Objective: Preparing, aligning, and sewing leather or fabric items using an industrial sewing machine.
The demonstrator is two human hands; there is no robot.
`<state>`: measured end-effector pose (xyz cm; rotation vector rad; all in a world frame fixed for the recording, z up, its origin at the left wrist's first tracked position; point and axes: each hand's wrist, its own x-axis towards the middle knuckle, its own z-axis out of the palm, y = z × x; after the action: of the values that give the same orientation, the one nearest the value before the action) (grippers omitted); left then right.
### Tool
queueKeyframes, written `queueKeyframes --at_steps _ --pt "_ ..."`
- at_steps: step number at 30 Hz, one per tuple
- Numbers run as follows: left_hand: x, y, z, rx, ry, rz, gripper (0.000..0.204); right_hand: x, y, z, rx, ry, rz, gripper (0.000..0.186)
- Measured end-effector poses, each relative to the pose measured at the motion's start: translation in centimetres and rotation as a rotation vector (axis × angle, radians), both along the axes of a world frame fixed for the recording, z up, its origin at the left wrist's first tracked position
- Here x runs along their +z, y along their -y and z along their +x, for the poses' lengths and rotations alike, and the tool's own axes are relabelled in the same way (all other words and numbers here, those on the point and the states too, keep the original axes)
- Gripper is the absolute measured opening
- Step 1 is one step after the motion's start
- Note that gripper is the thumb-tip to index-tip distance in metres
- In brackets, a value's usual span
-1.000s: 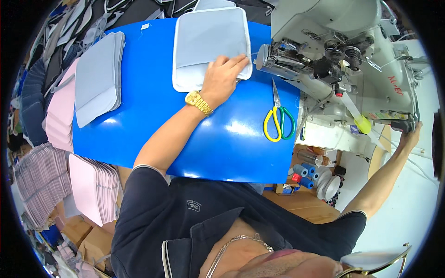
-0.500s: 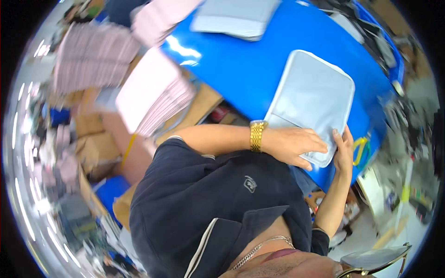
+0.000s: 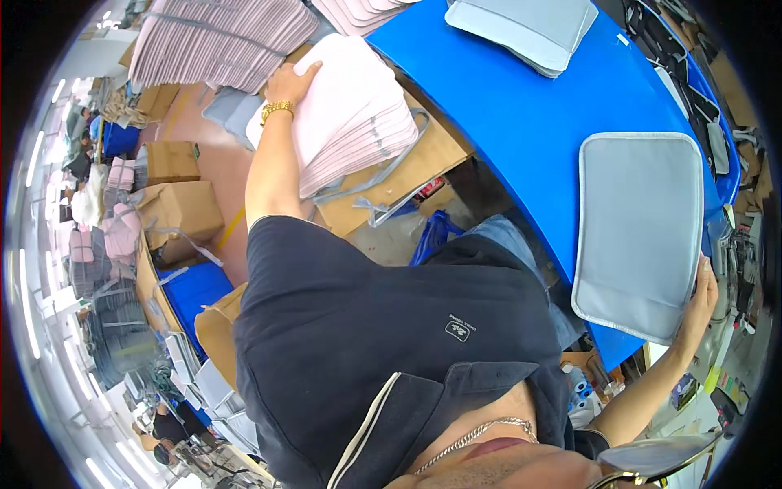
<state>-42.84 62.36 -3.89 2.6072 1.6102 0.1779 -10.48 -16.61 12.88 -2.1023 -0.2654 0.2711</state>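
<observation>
To my left, my left hand (image 3: 291, 82) rests on the corner of a stack of pale pink rounded panels (image 3: 340, 98), thumb apart from the fingers. It wears a gold watch (image 3: 278, 109). At the far right, my right hand (image 3: 702, 300) grips the lower right edge of a grey rectangular fabric panel (image 3: 639, 236) with rounded corners and a bound rim. Part of that hand is hidden behind the panel. Most of the panel lies over the blue table (image 3: 513, 114), and its near end juts past the table edge.
Grey panels (image 3: 529, 33) are piled at the table's far side. Another strapped pink stack (image 3: 220, 41) stands at the far left, near cardboard boxes (image 3: 179, 220). Beyond the table's right side is a blue bin (image 3: 727, 155) holding dark and grey pieces.
My left hand has left the grey panel and reached leftward to the pink stack. The panel now shows a plain face without the pocket seam, and my right hand keeps hold of its edge.
</observation>
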Motion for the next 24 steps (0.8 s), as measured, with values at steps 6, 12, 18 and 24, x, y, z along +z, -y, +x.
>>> queueKeyframes --at_steps 6,12,18,24 --pt "2.7 3.0 -1.1 -0.045 0.339 0.537 0.067 2.8 0.0 -0.7 0.062 0.075 0.058 0.021" --pt "17.9 8.5 4.7 -0.448 0.630 0.253 0.033 9.1 -4.7 -4.6 0.229 0.259 -0.045 0.016" --pt "27.5 28.7 16.4 -1.067 0.790 -0.267 0.029 11.1 -10.5 -8.9 0.583 0.526 -0.160 0.016" --pt "25.1 44.1 24.5 -1.858 0.520 -0.353 0.019 9.6 -10.4 -9.8 0.532 1.051 -0.297 0.025"
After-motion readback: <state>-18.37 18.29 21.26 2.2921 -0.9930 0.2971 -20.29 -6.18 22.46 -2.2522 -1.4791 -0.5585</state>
